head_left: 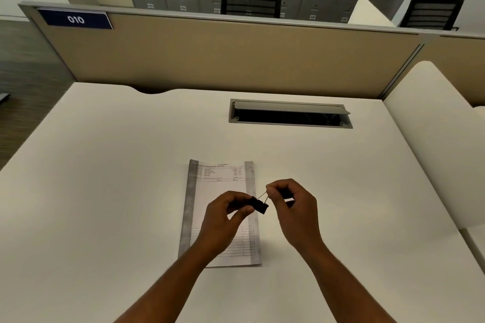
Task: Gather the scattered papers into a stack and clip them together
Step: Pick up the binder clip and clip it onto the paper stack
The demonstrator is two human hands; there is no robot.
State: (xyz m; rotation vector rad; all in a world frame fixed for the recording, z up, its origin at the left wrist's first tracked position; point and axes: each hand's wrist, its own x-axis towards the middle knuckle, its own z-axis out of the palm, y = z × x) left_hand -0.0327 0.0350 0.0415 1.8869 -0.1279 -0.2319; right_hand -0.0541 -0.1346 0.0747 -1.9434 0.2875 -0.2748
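A stack of printed papers lies squared up on the white desk, straight in front of me. Both hands hover above its middle. My left hand pinches the black body of a binder clip between thumb and fingers. My right hand pinches the clip's thin wire handle between thumb and forefinger. The clip is held in the air, apart from the paper. The lower middle of the stack is hidden behind my left hand and forearm.
An open cable tray is set into the desk behind the papers. A beige partition with a "010" sign closes the far edge. A white rounded divider borders the right side. Office chairs and lockers stand beyond.
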